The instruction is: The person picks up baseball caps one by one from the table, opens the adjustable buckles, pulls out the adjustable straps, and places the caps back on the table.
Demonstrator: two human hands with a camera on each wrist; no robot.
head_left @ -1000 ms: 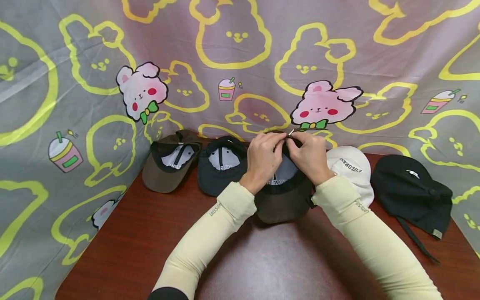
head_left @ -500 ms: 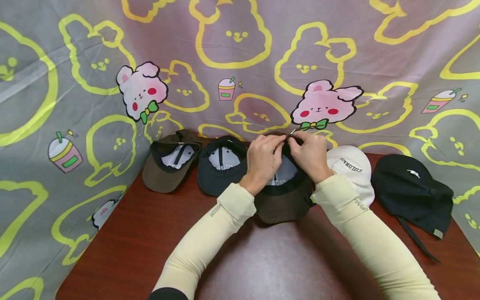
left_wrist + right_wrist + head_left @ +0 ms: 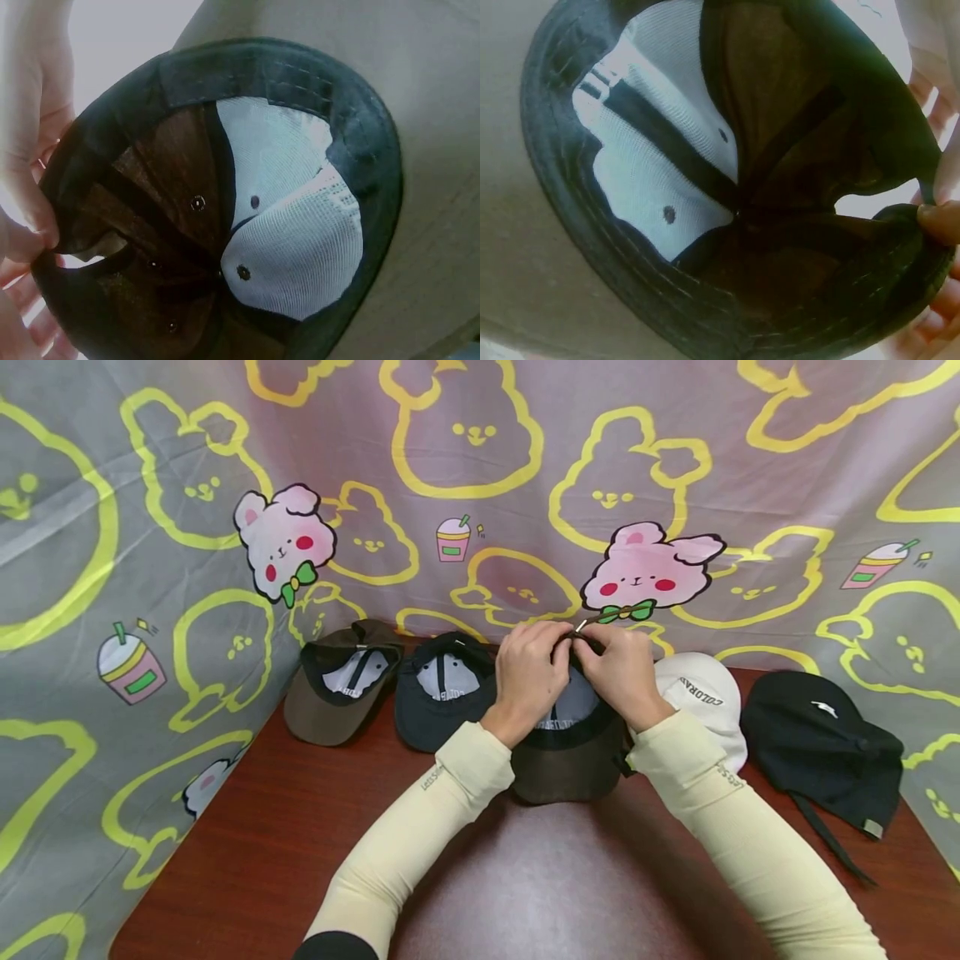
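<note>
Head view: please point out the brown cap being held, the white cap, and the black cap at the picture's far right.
Held brown cap (image 3: 567,766), head view, on its brim.
White cap (image 3: 707,712), head view, on its crown.
Black cap at the far right (image 3: 810,742), head view, on its crown.

Grey cloth (image 3: 360,410) behind tabletop (image 3: 247,818) and along left side, meeting at corner; further cloth at right edge. Print: yellow outlines (image 3: 468,492), pink rabbits (image 3: 645,568) with green bows (image 3: 627,611), drink cups (image 3: 132,667). Slight creasing. Pinkish cast at rear. Tabletop reddish-brown, wood-grained; pale glare (image 3: 517,877) at front centre.
</note>
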